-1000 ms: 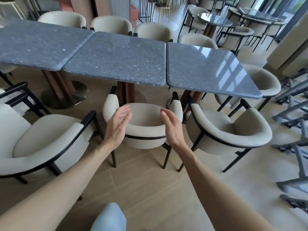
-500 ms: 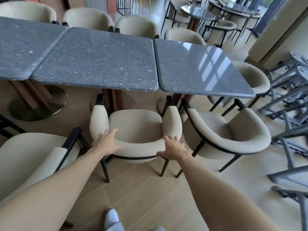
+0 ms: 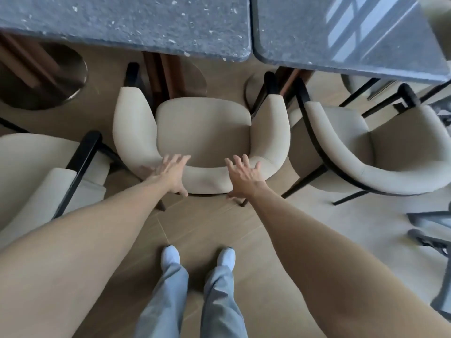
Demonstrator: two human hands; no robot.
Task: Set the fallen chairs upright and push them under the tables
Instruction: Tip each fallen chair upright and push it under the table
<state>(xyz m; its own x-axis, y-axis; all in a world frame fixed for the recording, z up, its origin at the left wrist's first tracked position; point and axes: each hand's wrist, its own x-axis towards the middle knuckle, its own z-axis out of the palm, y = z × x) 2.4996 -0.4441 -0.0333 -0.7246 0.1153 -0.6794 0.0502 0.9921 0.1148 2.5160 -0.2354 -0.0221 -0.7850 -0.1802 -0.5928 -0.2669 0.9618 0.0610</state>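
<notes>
A cream upholstered armchair (image 3: 202, 130) with black legs stands upright right in front of me, its armrests pointing toward the dark speckled stone table (image 3: 146, 23). Its front reaches the table's brown pedestal, and the seat lies mostly outside the table edge. My left hand (image 3: 170, 173) rests on the left part of the curved backrest, fingers spread. On the right part of the backrest lies my right hand (image 3: 244, 176), also with fingers spread. Both thumbs hang over the backrest's outer side.
A matching chair (image 3: 29, 172) stands close on the left and another (image 3: 380, 152) close on the right, angled. A second glossy table (image 3: 341, 32) adjoins on the right. A round metal table base (image 3: 44, 76) sits at far left. Grey metal frames (image 3: 429, 230) lie at right.
My hands went from hovering apart in the air to resting on the chair's backrest. I have stepped closer and now look almost straight down on the chair.
</notes>
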